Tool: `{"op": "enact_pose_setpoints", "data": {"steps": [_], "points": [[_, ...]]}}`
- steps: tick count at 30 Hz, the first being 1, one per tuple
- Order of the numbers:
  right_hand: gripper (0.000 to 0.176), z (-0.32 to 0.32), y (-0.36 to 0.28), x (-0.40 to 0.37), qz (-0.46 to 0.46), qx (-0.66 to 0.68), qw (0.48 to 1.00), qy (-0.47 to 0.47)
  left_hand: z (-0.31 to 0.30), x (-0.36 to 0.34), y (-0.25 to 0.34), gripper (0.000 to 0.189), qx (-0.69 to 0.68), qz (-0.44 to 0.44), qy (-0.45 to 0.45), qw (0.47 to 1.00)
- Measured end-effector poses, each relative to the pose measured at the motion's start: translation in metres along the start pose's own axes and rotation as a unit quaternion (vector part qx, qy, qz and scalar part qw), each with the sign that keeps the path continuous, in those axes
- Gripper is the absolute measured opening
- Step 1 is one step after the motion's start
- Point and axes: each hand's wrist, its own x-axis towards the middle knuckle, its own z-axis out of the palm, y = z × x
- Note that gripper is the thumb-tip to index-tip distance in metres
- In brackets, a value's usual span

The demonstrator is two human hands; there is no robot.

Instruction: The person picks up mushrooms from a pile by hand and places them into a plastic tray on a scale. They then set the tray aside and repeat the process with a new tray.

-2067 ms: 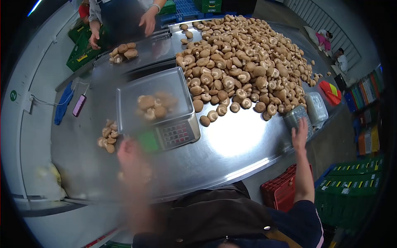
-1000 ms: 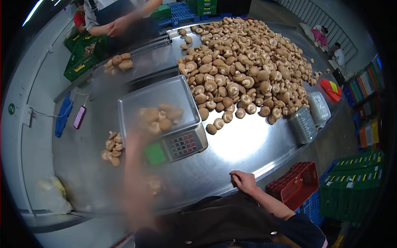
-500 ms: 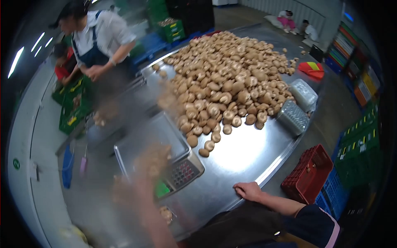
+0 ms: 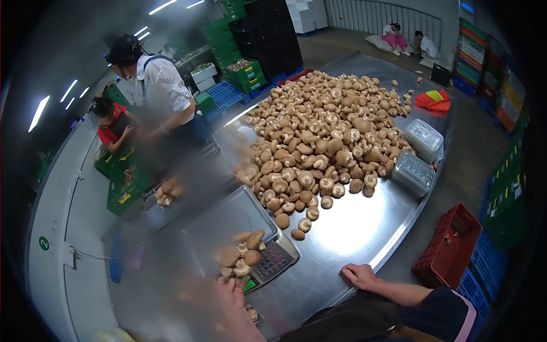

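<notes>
My left hand (image 4: 231, 292) has its fingers closed at the near edge of a batch of brown shiitake mushrooms (image 4: 242, 257). Any tray under them cannot be made out. The batch is over the keypad end of a scale (image 4: 272, 263), hiding part of its green display; the metal weighing plate (image 4: 242, 211) is bare. Below, more mushrooms (image 4: 251, 313) show partly behind my left forearm. With fingers curled and nothing visible in them, my right hand (image 4: 359, 276) rests at the near edge of the steel table (image 4: 319, 259). A large shiitake heap (image 4: 327, 134) lies beyond the scale.
Stacked clear plastic trays (image 4: 414, 172) and a red-and-yellow item (image 4: 433, 101) lie on the table's right side. A red crate (image 4: 450, 245) stands beyond that edge. A co-worker (image 4: 165, 85) stands across at left, near other mushrooms (image 4: 167, 191). Lens smears blur the left.
My left hand and the mushroom batch have gone from motion blur to a sharper view, now toward the scale's keypad end. The camera view has shifted. My right hand stays at the table edge.
</notes>
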Motion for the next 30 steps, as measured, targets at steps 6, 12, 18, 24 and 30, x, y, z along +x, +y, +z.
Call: {"op": "enact_pose_setpoints", "data": {"steps": [6,12,18,24,30], "points": [[0.029,0.004,0.008,-0.001,-0.032,-0.025,0.999,0.018,-0.008,-0.006,-0.010,0.028,-0.018,0.004,-0.052,0.998],[0.032,0.002,0.007,-0.001,-0.043,-0.046,0.998,-0.003,0.017,-0.018,-0.003,0.031,-0.009,0.017,-0.021,1.000],[0.034,0.000,0.003,-0.002,-0.052,-0.030,0.998,0.006,0.012,-0.018,0.004,0.036,-0.031,0.031,-0.017,0.999],[0.033,0.000,0.001,0.000,-0.049,-0.031,0.998,0.004,-0.011,0.022,0.017,0.035,0.250,0.101,0.043,0.962],[0.030,0.003,0.006,-0.001,-0.041,-0.002,0.999,0.024,-0.001,0.049,0.032,0.034,0.256,0.147,0.005,0.955]]}}
